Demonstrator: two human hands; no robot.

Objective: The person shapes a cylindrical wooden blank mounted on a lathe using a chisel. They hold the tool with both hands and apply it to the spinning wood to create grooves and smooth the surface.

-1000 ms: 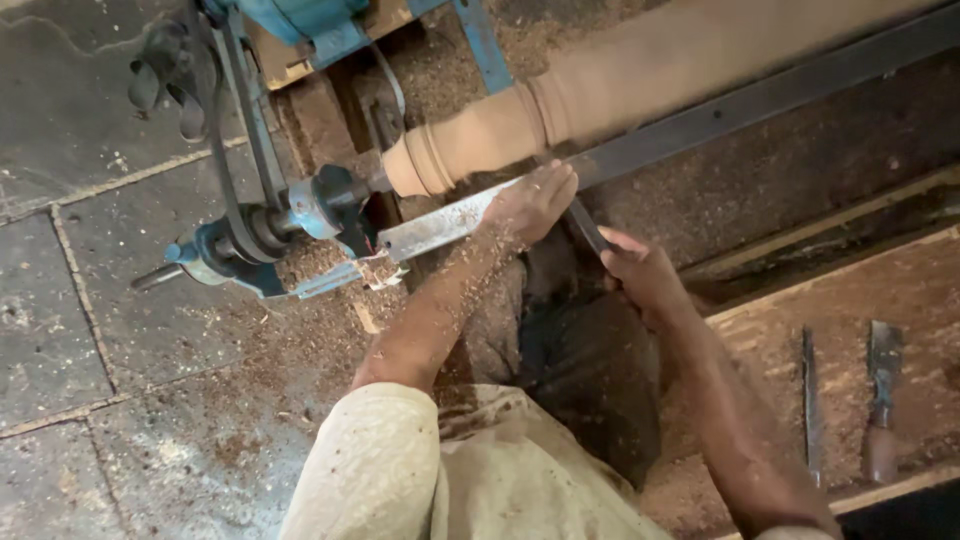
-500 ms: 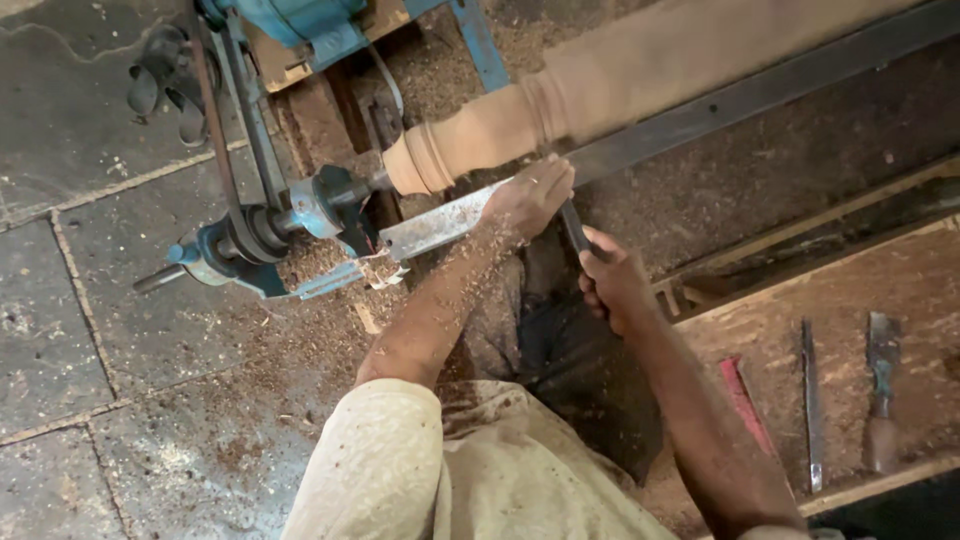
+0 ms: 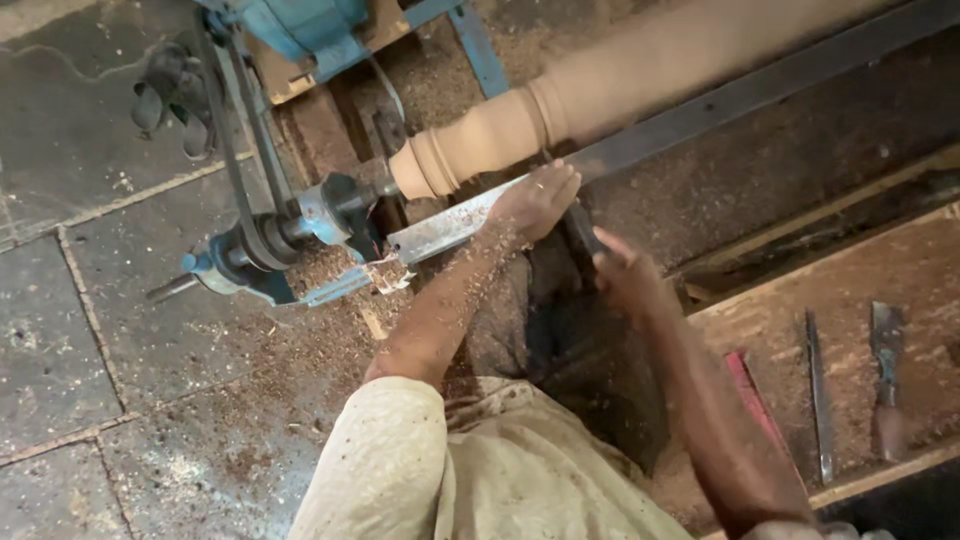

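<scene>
My left hand [image 3: 535, 200] lies palm down on the metal tool rest [image 3: 450, 228], fingers curled over the blade end of a dark turning chisel [image 3: 580, 228], pinning it to the rest just beside the turned wooden spindle [image 3: 480, 140]. My right hand [image 3: 625, 278] is closed round the chisel's handle, just behind the left and lower.

Against the picture from a second ago, my right hand has drawn in closer to the left, so both now sit nearly together on the tool; the left has hardly shifted along the rest. I judge this as me settling the grip for a cut at the beaded end of the spindle, which sits just above and left of my left hand, its longer plain body running up and to the right. The wood looks smeared, so it may be turning, but I cannot tell for sure.

Left of the hands is the blue lathe end with its dark belt [image 3: 240, 170]. Shavings [image 3: 330, 270] lie thick under it and cling to my left forearm. Right of my right arm, on a wooden board [image 3: 920, 290], lie a thin red strip [image 3: 755, 395], a slender steel tool [image 3: 818, 390] and a broader chisel with a wooden handle [image 3: 885, 380], well apart from my hands.

I see no packages, labels or signs anywhere in view.
</scene>
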